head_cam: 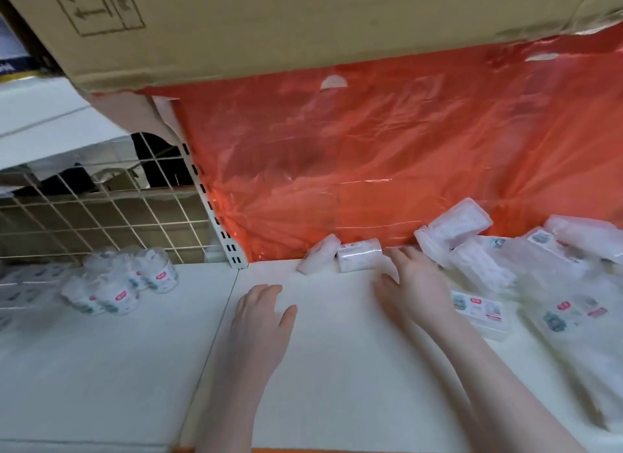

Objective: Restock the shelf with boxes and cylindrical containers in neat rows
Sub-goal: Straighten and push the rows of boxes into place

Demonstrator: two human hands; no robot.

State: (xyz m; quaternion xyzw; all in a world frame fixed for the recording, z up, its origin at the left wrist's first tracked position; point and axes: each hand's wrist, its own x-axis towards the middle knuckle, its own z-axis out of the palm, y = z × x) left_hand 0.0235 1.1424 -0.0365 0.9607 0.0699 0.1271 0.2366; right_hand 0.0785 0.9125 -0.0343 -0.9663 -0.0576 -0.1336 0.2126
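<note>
Both hands were open, holding nothing; the right hand point(416, 284) (nearer than the left hand point(261, 312)) had the lying cylinder point(359, 254) at its eleven o'clock, long axis left-right.

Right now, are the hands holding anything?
No. The left hand lies flat on the shelf; the right hand reaches toward a small box.

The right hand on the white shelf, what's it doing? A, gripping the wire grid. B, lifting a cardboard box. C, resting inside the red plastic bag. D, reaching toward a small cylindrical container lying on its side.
D: the right hand stretches open fingers beside the small cylindrical container lying at the shelf's back.
</note>
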